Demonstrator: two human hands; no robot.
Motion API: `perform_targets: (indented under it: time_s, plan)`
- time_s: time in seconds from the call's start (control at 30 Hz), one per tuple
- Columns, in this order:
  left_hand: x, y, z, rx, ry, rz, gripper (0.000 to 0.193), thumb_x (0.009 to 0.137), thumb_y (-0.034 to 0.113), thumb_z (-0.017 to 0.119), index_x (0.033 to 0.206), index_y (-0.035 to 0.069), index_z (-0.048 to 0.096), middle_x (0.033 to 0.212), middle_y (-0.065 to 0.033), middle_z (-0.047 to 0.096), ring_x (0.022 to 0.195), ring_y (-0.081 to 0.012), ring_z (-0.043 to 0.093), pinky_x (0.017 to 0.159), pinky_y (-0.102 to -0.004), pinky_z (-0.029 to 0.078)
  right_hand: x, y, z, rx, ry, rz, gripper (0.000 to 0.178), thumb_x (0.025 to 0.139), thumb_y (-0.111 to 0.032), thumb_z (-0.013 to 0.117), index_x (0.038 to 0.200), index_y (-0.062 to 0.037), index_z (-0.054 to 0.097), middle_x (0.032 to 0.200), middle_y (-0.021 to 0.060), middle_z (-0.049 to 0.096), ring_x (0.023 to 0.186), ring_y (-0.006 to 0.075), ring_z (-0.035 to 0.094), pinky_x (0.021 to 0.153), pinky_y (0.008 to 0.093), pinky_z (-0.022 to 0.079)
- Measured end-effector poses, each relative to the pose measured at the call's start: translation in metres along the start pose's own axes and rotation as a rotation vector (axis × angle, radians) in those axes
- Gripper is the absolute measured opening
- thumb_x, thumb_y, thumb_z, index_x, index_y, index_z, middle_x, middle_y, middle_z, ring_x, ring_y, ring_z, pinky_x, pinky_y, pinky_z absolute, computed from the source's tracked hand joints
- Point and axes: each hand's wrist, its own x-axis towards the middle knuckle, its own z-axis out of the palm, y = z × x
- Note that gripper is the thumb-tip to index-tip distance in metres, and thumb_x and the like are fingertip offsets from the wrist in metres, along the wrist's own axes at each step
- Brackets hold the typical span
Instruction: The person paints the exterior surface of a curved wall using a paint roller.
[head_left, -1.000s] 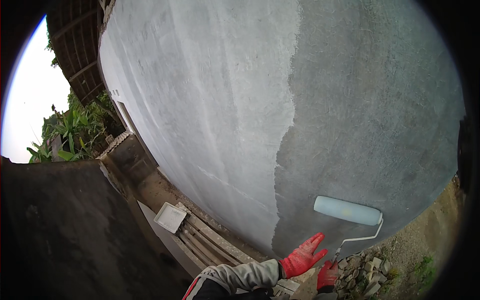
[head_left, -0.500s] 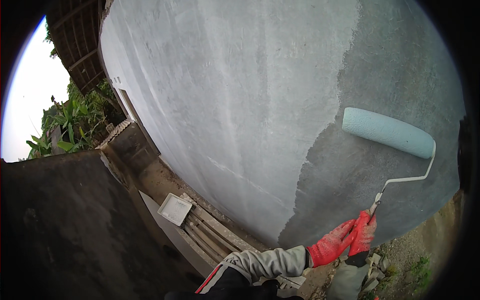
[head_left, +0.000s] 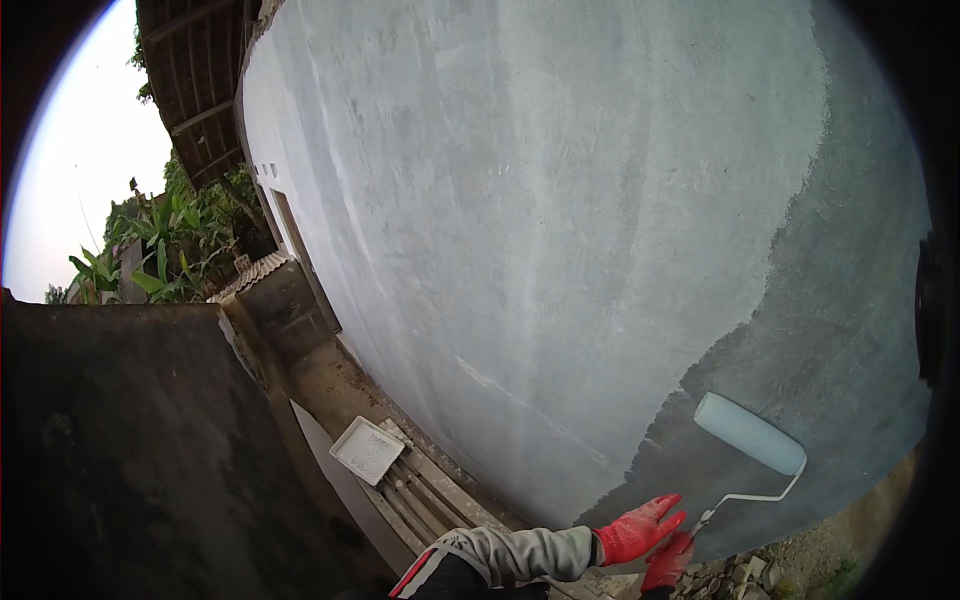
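Note:
A paint roller (head_left: 750, 434) with a thick pale-blue sleeve and a bent white wire frame lies against the grey wall (head_left: 560, 200), on its darker, wet-looking part at the lower right. My right hand (head_left: 667, 565), in a red glove, is closed around the roller's handle, most of which is hidden by the fingers. Just left of it and a little higher, my left hand (head_left: 638, 528), also red-gloved, is open with its fingers stretched apart. It is close to the handle but not wrapped round it.
A white paint tray (head_left: 367, 451) rests on long planks (head_left: 440, 490) running along the wall's foot. A dark low wall (head_left: 130, 430) stands at the left. Rubble and stones (head_left: 750, 572) lie at the lower right. Green plants (head_left: 170, 235) grow beyond.
The roller and my right hand have moved down the wall. My left hand has come away from the right hand, its fingers now spread. The view has shifted, moving the tray rightward and down.

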Motion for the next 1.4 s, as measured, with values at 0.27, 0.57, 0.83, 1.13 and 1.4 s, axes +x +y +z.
perform_targets:
  time_s: [0.27, 0.57, 0.83, 1.13, 1.4]
  plan:
    - [0.011, 0.031, -0.024, -0.071, -0.026, 0.117, 0.058, 0.099, 0.042, 0.042, 0.144, 0.006, 0.033, 0.146, -0.0173, 0.037, 0.134, -0.0306, 0.037, 0.109, -0.0363, 0.032, 0.037, -0.18, 0.064, 0.248, -0.032, -0.281, 0.026, 0.091, -0.036, 0.048, 0.093, -0.0099, 0.048, 0.058, -0.0003, 0.038, 0.042, 0.0119, 0.036, 0.039, 0.03, 0.033]
    - [-0.008, -0.033, 0.002, -0.102, -0.071, -0.036, 0.057, 0.095, 0.036, 0.05, 0.141, 0.005, 0.037, 0.146, -0.0202, 0.035, 0.134, -0.0352, 0.037, 0.108, -0.0395, 0.033, 0.019, 0.05, 0.037, 0.097, -0.033, -0.11, 0.026, 0.091, -0.036, 0.051, 0.09, -0.0097, 0.052, 0.066, -0.0006, 0.046, 0.057, 0.0126, 0.044, 0.053, 0.0292, 0.04]
    - [0.003, -0.021, 0.023, 0.097, 0.044, 0.103, 0.055, 0.093, 0.031, 0.055, 0.137, 0.002, 0.04, 0.143, -0.022, 0.037, 0.133, -0.0378, 0.037, 0.108, -0.0416, 0.034, -0.016, 0.018, 0.036, 0.035, -0.142, 0.012, 0.028, 0.093, -0.037, 0.051, 0.09, -0.0096, 0.053, 0.071, -0.0015, 0.047, 0.062, 0.0114, 0.045, 0.057, 0.0273, 0.04]
    - [0.024, 0.058, -0.01, -0.579, 0.302, 0.077, 0.059, 0.099, 0.038, 0.046, 0.144, 0.002, 0.032, 0.141, -0.0192, 0.043, 0.133, -0.0286, 0.041, 0.107, -0.0347, 0.034, -0.006, -0.158, 0.09, 0.324, -0.254, -0.174, 0.03, 0.094, -0.039, 0.051, 0.09, -0.0097, 0.054, 0.076, -0.0021, 0.049, 0.067, 0.0105, 0.047, 0.06, 0.0255, 0.041]
    - [-0.006, -0.057, 0.067, -0.268, 0.181, -0.346, 0.063, 0.097, 0.047, 0.045, 0.14, 0.002, 0.039, 0.135, -0.0213, 0.047, 0.127, -0.0337, 0.045, 0.105, -0.0378, 0.036, 0.016, 0.043, 0.024, 0.407, -0.473, 0.251, 0.03, 0.095, -0.043, 0.049, 0.091, -0.0136, 0.055, 0.083, 0.0025, 0.058, 0.075, 0.0203, 0.058, 0.068, 0.0365, 0.051]
